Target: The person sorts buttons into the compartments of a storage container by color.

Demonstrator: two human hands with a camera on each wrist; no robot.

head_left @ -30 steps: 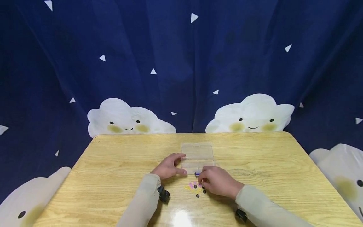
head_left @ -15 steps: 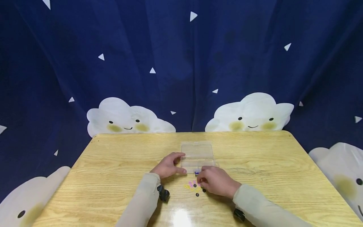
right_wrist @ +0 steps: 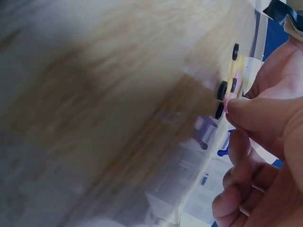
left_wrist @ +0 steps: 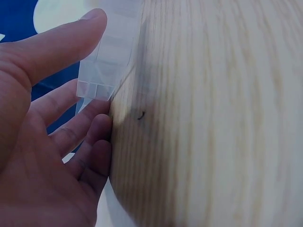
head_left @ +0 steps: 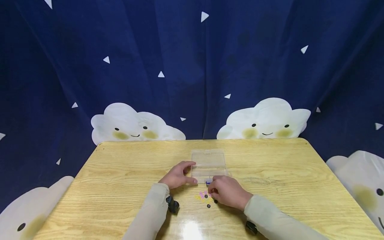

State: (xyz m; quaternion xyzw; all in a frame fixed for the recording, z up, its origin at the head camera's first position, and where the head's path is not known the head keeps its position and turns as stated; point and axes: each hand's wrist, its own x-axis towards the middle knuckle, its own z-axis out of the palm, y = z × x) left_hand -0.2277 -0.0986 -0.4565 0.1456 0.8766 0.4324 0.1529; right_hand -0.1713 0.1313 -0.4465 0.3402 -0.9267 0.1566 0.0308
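Note:
A clear plastic compartment box [head_left: 208, 171] lies on the table with its lid [head_left: 208, 158] folded back. My left hand [head_left: 178, 175] holds the box's left end, thumb at the front corner and fingers behind it, as the left wrist view also shows. Just in front of the box lies a small pile of pink [head_left: 201, 195], yellow [head_left: 198, 197] and black [head_left: 208, 206] round pieces, like buttons. My right hand [head_left: 229, 191] has its thumb and forefinger down at the pile, pinching at a small pink piece [right_wrist: 226, 105]; the fingertips hide most of it. Blue pieces [right_wrist: 223, 150] show in a box compartment.
The wooden table [head_left: 135, 160] ends at a dark blue curtain [head_left: 186, 66] with white clouds and triangles. Black wrist cameras [head_left: 173, 204] sit on both forearms. Several black discs [right_wrist: 221, 90] lie close to the right fingertips.
Hardly anything differs. My right hand and forearm have shifted slightly left over the pile; the left hand keeps its place on the box. The whole head view has tilted a little.

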